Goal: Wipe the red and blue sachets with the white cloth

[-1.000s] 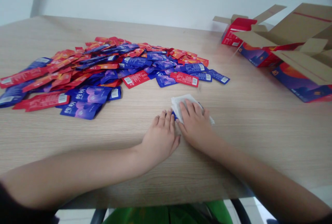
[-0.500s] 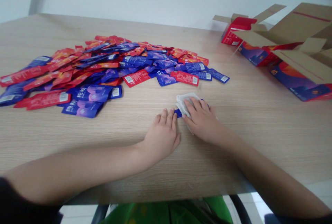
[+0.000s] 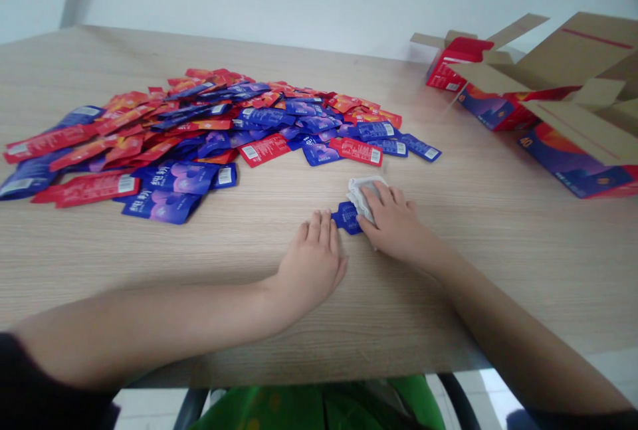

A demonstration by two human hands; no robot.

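Note:
A blue sachet [image 3: 347, 218] with a narrow neck and fine pale print lies flat on the table in front of me. My left hand [image 3: 314, 254] is open and laid flat, its fingertips pressing the sachet's neck at the left end. Over the sachet's right part, my right hand [image 3: 393, 224] is closed on a folded white cloth [image 3: 359, 192] and holds it down. The cloth and my fingers hide that end of the sachet.
A wide heap of red and blue sachets [image 3: 264, 117] spreads across the far left and middle of the wooden table [image 3: 239, 323]. At the right stand a small red box [image 3: 456, 63] and larger printed cartons [image 3: 573, 157], their flaps up. A wall rises behind.
My right hand and the cloth have shifted slightly to the right along the sachet, so more of its blue surface shows. My left hand has stayed on the neck.

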